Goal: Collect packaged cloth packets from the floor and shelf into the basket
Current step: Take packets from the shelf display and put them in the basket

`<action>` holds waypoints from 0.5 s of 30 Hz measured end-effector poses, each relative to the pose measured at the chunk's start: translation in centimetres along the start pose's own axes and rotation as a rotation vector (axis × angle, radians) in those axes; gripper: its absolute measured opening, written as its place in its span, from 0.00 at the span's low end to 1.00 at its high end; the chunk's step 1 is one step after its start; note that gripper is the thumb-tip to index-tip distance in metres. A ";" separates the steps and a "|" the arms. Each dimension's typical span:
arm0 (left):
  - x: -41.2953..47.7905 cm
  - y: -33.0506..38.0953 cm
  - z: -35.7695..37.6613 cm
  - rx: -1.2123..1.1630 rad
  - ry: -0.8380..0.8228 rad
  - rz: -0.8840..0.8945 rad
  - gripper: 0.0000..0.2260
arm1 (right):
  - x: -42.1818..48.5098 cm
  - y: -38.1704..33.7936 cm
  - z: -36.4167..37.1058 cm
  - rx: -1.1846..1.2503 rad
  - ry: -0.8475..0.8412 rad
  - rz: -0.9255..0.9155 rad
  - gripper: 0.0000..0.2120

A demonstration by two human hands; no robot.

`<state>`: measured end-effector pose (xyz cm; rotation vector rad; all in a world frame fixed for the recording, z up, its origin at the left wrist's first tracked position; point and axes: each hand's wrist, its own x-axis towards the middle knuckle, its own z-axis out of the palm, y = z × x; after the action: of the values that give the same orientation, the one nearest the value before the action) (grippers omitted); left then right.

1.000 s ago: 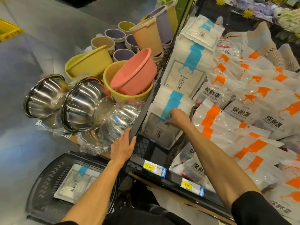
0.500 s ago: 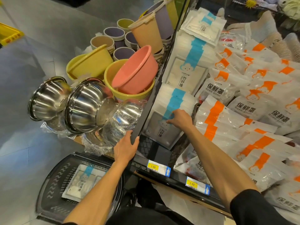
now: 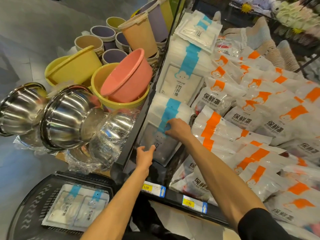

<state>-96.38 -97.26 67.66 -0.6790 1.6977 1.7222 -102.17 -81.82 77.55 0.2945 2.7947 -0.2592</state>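
竹纤维 packet [image 3: 168, 151] pinched by right hand [image 3: 176, 129]; tag [image 3: 146, 187] 3.00.

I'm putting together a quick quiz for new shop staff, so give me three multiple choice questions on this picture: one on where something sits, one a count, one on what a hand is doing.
1. The pink basin sits: A. in a yellow basin; B. on the floor; C. on a steel bowl.
2. How many blue-striped packets show in the basket? A. none; B. two; C. five.
3. The right hand: A. hangs idle; B. grips the shelf packet; C. holds a cup.

Answers: 1 A, the pink basin leans inside the yellow rim. 2 B, two blue stripes lie side by side there. 3 B, its fingers curl on that packet's blue stripe.
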 end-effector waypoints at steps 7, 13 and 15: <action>4.6 -1.0 2.6 -0.375 0.016 -0.261 0.50 | 0.1 0.7 0.2 -0.111 0.118 -0.114 0.16; 6.7 -2.0 5.1 -0.416 0.059 -0.224 0.69 | 0.7 1.6 1.5 -0.217 0.222 -0.185 0.35; 7.6 -2.4 5.6 -0.384 0.082 -0.226 0.72 | 1.2 2.0 1.5 -0.266 0.211 -0.161 0.42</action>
<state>-99.44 -91.15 60.68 -1.0836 1.2895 1.8915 -102.36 -79.97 75.41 0.0343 3.0187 0.1153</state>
